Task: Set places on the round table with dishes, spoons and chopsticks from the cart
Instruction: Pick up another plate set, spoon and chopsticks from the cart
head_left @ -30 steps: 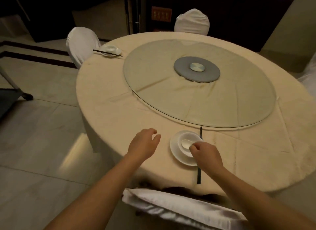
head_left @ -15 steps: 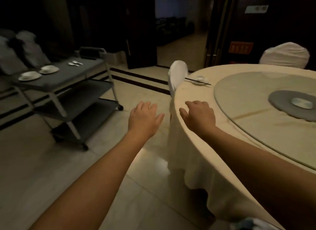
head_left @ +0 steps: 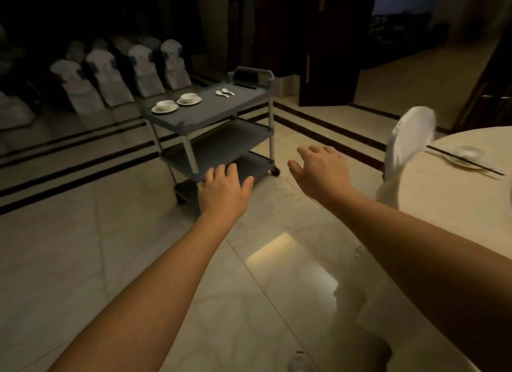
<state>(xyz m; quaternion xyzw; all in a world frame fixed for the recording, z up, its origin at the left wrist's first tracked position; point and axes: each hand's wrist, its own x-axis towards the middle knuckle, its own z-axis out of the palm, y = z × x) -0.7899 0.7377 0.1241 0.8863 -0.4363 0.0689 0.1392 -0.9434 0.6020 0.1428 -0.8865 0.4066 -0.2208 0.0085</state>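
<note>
A grey three-shelf cart (head_left: 249,96) stands ahead on the tiled floor. On its top shelf sit two white bowls on saucers (head_left: 164,106) (head_left: 189,98), two white spoons (head_left: 225,92) and dark chopsticks (head_left: 245,86) near the handle. My left hand (head_left: 223,190) and my right hand (head_left: 322,171) are stretched out in front of me over the floor, both empty with fingers apart, short of the cart. At the right edge, the round table (head_left: 443,194) carries one set place: a plate with bowl (head_left: 466,155) and chopsticks (head_left: 468,160).
A white-covered chair (head_left: 407,139) stands at the table's left side. A row of several covered chairs (head_left: 116,72) lines the dark wall at the back left. A dark pillar (head_left: 329,56) rises behind the cart. Open tiled floor lies between me and the cart.
My view has swung left from the table and the place set there to the cart. Both hands left the table and now reach over the floor, with the cart closer and more central.
</note>
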